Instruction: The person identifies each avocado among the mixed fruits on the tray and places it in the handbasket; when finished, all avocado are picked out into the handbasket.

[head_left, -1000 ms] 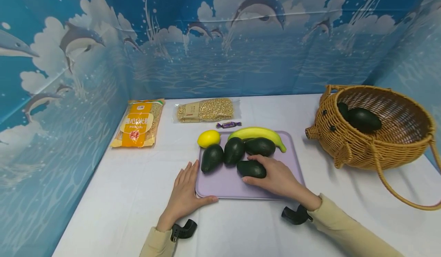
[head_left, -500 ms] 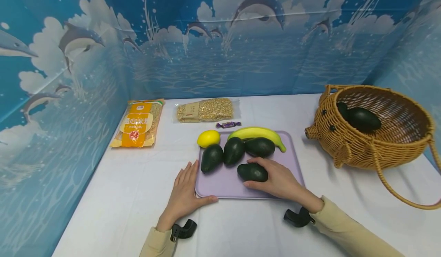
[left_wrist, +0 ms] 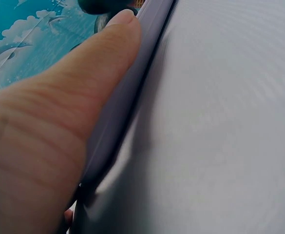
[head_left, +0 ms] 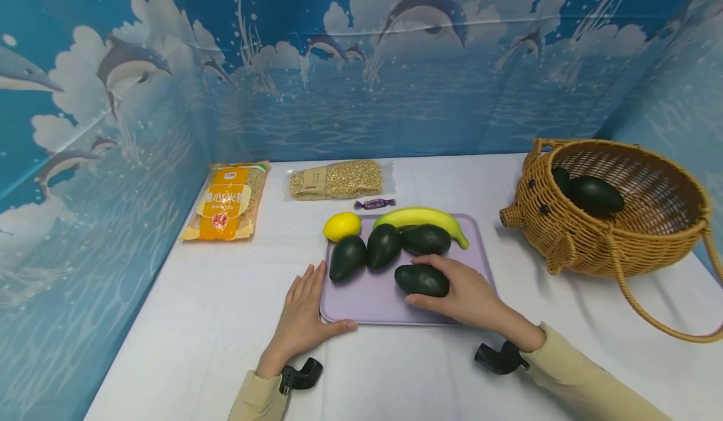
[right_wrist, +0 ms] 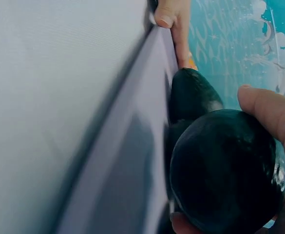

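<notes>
My right hand (head_left: 465,290) grips a dark green avocado (head_left: 420,280) between thumb and fingers over the lilac tray (head_left: 361,308). In the right wrist view, that avocado (right_wrist: 225,170) seems to sit a little above the tray surface. At the tray's front left corner, my left hand (head_left: 305,317) rests with fingers straight along the side and thumb at the front edge; the left wrist view shows the thumb (left_wrist: 103,58) against the rim. Further back on the tray lie avocados (head_left: 347,259), (head_left: 384,247), (head_left: 426,239), a banana (head_left: 423,217) and a lemon (head_left: 341,226) at the corner.
A pig-shaped wicker basket (head_left: 638,251) with avocados (head_left: 595,195) inside stands at the right, its rope handle (head_left: 649,314) hanging forward. Behind the tray lie a wrapped candy (head_left: 375,204) and a bag of grains (head_left: 339,181). An orange-labelled bag (head_left: 226,201) lies back left.
My right hand has shifted slightly to the right, carrying the gripped avocado away from the other avocados. My left hand has stayed in place at the tray corner.
</notes>
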A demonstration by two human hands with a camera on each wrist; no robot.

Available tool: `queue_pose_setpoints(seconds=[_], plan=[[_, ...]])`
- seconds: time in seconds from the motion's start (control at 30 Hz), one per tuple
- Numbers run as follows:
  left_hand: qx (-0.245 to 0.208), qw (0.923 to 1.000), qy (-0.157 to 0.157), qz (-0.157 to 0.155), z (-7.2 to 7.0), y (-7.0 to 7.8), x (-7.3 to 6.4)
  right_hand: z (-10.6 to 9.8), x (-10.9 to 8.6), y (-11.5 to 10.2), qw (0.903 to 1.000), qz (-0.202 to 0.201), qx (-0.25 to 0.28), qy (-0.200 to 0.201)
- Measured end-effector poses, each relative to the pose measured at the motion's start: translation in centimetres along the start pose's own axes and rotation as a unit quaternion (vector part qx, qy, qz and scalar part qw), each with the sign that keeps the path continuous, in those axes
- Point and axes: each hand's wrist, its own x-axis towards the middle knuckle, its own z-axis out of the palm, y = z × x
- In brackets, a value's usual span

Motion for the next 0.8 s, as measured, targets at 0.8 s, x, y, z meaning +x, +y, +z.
queue_pose_setpoints(seconds=[0.8], plan=[[0.003, 1.0, 0.001, 0.002, 0.0, 0.1, 0.0, -8.6, -0.2, -0.3, 0.9945, -0.015, 0.005, 0.104]])
